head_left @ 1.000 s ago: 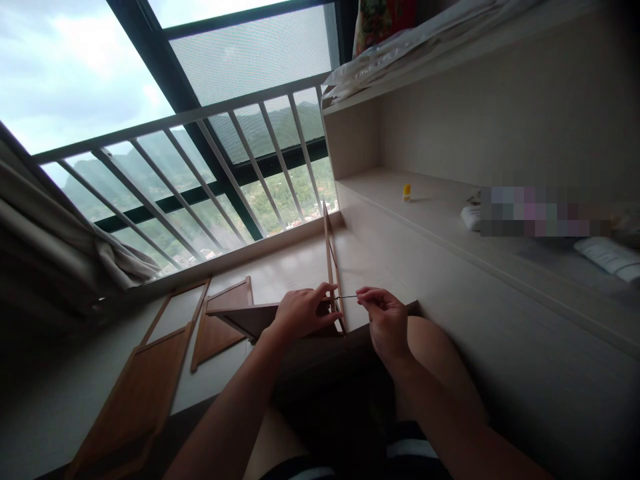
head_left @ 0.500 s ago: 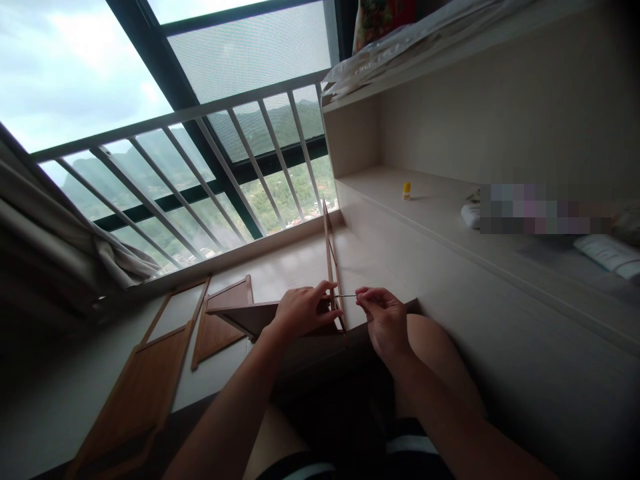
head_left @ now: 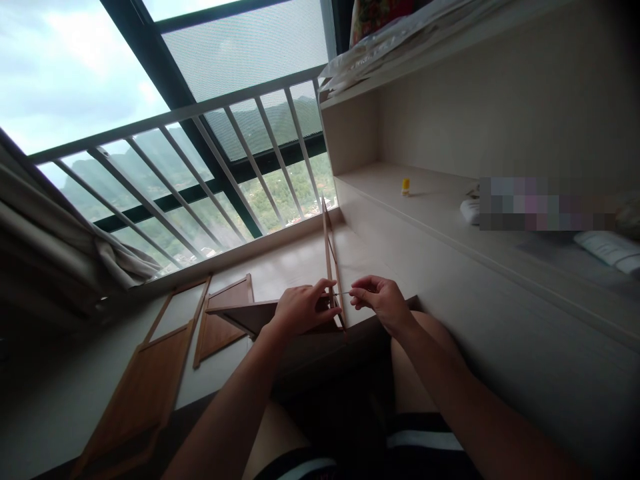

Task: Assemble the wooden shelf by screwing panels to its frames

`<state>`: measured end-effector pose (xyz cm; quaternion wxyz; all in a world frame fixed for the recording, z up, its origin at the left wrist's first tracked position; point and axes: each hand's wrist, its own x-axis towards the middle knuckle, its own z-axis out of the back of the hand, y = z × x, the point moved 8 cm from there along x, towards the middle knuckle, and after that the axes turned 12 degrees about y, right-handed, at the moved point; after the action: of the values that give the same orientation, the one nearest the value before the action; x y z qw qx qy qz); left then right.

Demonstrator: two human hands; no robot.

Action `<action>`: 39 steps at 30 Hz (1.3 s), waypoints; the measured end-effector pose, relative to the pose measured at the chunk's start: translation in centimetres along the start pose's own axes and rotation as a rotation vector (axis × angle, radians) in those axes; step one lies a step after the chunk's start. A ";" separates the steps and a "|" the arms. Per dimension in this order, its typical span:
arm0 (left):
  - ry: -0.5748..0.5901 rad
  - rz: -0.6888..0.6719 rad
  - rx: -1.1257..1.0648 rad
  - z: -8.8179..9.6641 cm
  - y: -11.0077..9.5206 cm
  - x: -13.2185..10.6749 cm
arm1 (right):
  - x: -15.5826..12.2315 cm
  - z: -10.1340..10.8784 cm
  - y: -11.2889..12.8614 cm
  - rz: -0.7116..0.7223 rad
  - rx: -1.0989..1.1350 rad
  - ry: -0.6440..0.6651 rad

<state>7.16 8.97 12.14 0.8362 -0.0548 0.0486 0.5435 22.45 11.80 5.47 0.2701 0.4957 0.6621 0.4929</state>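
Note:
My left hand [head_left: 301, 308] grips the upright wooden frame [head_left: 329, 250] near its lower end, thumb and fingers on either side of the edge. A brown wooden panel [head_left: 243, 312] stands against that frame at an angle, partly behind the left hand. My right hand [head_left: 379, 298] pinches a thin metal rod [head_left: 343, 293], whose far tip meets the frame between the left fingertips. The rod's other end is hidden in the right fingers, so its exact kind does not show.
On the window ledge at left lie a wooden panel with a frame [head_left: 145, 380] and a smaller panel [head_left: 225, 320]. A small yellow-capped bottle [head_left: 405, 187] stands on the shelf [head_left: 380, 175] at right. A railing [head_left: 200, 110] runs along the window beside a curtain [head_left: 60, 207].
My right hand has changed its hold, with its fingers turned and shifted slightly up and left, nearer the frame. The left hand keeps its place on the frame.

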 end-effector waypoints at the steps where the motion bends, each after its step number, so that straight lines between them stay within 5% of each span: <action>1: -0.004 -0.003 0.002 0.0 0.0 0.0 | 0.1 -0.1 0.2 -0.018 -0.029 0.021; 9: -0.011 -0.005 0.000 -0.1 -0.1 0.0 | 0.3 -1.5 -0.8 -0.270 0.098 0.149; 21: -0.021 -0.006 0.002 0.0 -0.1 0.0 | -0.5 -1.7 -0.9 -0.157 0.202 0.313; 27: -0.018 -0.014 -0.004 -0.1 -0.2 0.0 | -0.1 -0.6 0.1 -0.047 -0.237 0.237; 34: -0.016 -0.010 -0.001 0.0 -0.2 0.0 | -0.5 -0.8 4.3 0.233 -0.864 0.082; 39: -0.011 0.003 0.005 -0.1 -0.1 0.0 | 0.1 -0.6 1.0 -0.116 -0.381 0.140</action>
<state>7.27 8.93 12.08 0.8357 -0.0495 0.0455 0.5451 22.32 11.66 6.60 0.3401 0.3614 0.6014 0.6261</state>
